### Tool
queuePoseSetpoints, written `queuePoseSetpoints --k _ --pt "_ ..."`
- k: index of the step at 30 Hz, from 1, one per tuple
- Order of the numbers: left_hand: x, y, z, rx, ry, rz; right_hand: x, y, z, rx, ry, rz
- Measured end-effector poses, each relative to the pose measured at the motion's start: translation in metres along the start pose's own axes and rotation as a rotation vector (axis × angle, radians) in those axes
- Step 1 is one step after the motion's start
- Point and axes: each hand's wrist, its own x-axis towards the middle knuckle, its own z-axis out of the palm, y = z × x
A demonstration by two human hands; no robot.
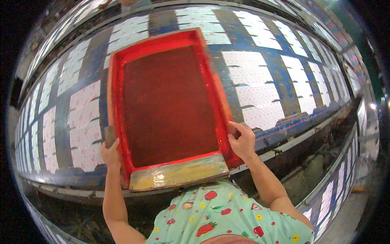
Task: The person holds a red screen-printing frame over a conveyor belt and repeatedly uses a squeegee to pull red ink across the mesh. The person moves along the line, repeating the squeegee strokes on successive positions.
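A large screen printing frame (170, 101) with a dark red mesh and bright red inner borders is in front of me, over the long table. Its near end has a shiny strip (178, 174) smeared silver and yellow, close to my body. My left hand (110, 153) is closed at the frame's left side, around a grey-brown knob-like grip (110, 136). On the opposite side, my right hand (243, 142) grips the right edge, thumb and fingers bent about a dark piece there. The frame hides whatever lies beneath it.
White printed panels (254, 89) lie in rows along the long blue, stained table (219, 69). Panels with a reddish pattern (84, 124) are on the left. A metal rail (292, 145) runs along the table's near edge. Another table with panels (331, 195) stands at lower right.
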Motion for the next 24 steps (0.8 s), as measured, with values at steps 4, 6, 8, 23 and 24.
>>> queuePoseSetpoints --k 4,6,8,23,24 --pt "-0.006 0.024 0.002 -0.276 -0.08 -0.123 0.015 0.001 -0.027 -0.017 -0.017 -0.026" --pt "-0.017 0.037 0.013 -0.295 -0.077 -0.094 0.025 0.015 -0.044 -0.06 -0.043 -0.009" --pt "-0.03 0.052 0.031 -0.324 -0.059 -0.075 0.033 0.035 -0.058 -0.071 -0.059 0.012" --pt "-0.209 0.14 0.28 -0.341 -0.034 0.046 0.058 0.292 -0.206 0.031 0.108 0.327" --pt "-0.22 0.144 0.295 -0.397 -0.028 0.081 0.06 0.305 -0.215 0.026 0.086 0.409"
